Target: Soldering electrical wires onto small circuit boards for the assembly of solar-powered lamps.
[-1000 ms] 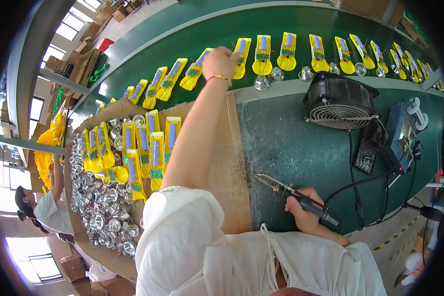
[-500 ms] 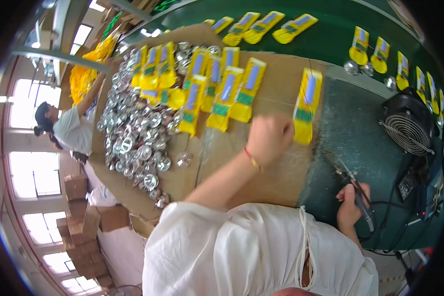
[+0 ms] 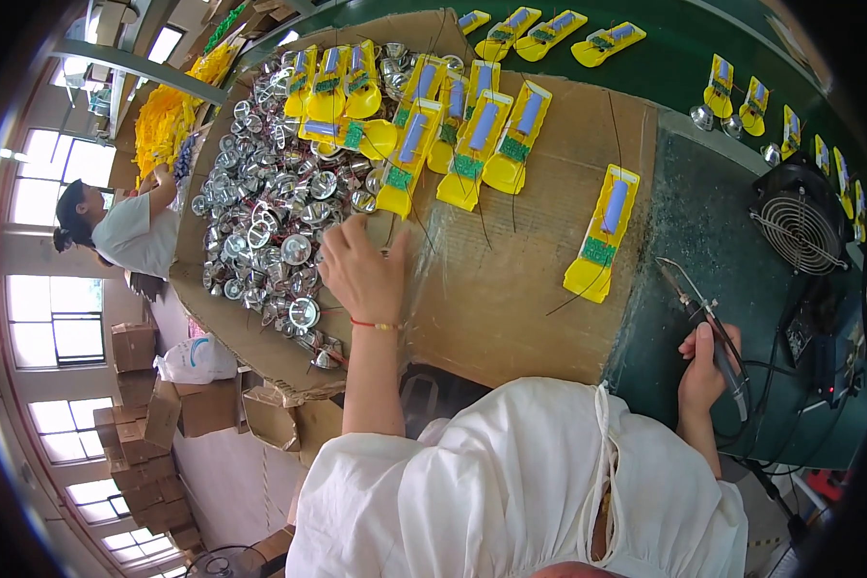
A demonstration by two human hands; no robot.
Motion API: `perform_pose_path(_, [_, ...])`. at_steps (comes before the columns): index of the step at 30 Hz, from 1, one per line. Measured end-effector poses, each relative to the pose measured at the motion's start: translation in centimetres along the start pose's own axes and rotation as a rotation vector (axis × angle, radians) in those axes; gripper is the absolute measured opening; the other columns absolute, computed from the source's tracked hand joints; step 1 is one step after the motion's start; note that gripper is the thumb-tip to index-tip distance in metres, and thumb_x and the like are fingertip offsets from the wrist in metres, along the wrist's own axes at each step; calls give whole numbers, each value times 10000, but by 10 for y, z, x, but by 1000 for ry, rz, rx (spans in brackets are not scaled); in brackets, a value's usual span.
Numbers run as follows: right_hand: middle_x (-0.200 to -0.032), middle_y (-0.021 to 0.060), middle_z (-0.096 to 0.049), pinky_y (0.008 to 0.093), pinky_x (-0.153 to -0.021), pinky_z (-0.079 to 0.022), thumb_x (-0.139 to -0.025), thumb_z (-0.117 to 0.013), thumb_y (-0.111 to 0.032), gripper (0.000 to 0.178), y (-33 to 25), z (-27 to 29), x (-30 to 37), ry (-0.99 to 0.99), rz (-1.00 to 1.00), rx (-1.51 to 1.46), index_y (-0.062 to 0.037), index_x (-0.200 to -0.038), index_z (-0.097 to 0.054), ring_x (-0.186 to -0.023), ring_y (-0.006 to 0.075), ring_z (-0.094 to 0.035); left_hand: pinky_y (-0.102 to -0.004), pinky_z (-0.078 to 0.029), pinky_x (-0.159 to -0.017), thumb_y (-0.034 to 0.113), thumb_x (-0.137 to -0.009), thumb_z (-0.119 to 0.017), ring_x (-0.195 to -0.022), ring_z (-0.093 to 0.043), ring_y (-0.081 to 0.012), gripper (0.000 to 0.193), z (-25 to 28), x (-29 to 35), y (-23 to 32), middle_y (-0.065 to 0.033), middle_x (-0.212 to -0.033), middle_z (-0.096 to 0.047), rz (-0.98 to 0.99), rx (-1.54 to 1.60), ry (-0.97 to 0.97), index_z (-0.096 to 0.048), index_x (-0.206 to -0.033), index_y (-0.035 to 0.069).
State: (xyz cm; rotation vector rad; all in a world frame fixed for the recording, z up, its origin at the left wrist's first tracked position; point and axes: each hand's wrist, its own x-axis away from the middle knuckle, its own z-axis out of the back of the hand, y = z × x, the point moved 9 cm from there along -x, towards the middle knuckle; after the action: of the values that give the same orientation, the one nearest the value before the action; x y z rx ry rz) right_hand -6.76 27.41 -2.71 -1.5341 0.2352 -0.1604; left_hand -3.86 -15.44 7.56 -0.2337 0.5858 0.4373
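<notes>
My left hand (image 3: 364, 272) reaches over the near right edge of a pile of shiny silver reflector cups (image 3: 260, 207); its fingers are bent but apart. Whatever lies beneath the palm is hidden. My right hand (image 3: 707, 366) grips a soldering iron (image 3: 727, 371), its tip pointing up and left above the dark green bench. Between the hands, a single yellow plastic housing (image 3: 588, 277) lies on the cardboard, holding a purple-blue cylindrical battery (image 3: 615, 205) and a green circuit board (image 3: 599, 252), with thin dark wires sticking out. Several similar housings (image 3: 472, 164) lie beside and upon the pile.
Cardboard (image 3: 511, 318) covers the bench's middle. A black fan with a round metal grille (image 3: 798, 234) stands at the right, near cables. More yellow housings (image 3: 607, 40) line the green surface behind. At far left another person (image 3: 135, 231) works beside yellow parts (image 3: 169, 135); cartons (image 3: 144, 482) stand below.
My left hand has swung left from beside the single housing to the reflector pile. The right hand still holds the soldering iron. The whole view has shifted slightly.
</notes>
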Motion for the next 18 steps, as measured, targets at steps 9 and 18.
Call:
perform_pose_path(9, [-629, 58, -547, 196, -478, -399, -839, -581, -101, 147, -6, -1, 3, -34, -1, -22, 12, -913, -520, -518, 100, -517, -428, -395, -698, 184, -799, -584, -836, -542, -269, 95, -44, 36, 35, -64, -809, -582, -139, 296, -427, -553, -799, 94])
perform_pose_path(18, [-690, 85, -567, 228, -515, -469, -799, -622, -39, 155, -33, -28, 15, -193, 4, -93, 22, -901, -523, -568, 117, -566, -286, -440, -533, 122, -799, -634, -573, -585, -160, 141, -32, 54, 125, -93, -697, -626, 202, 1253, -724, -627, -893, 19])
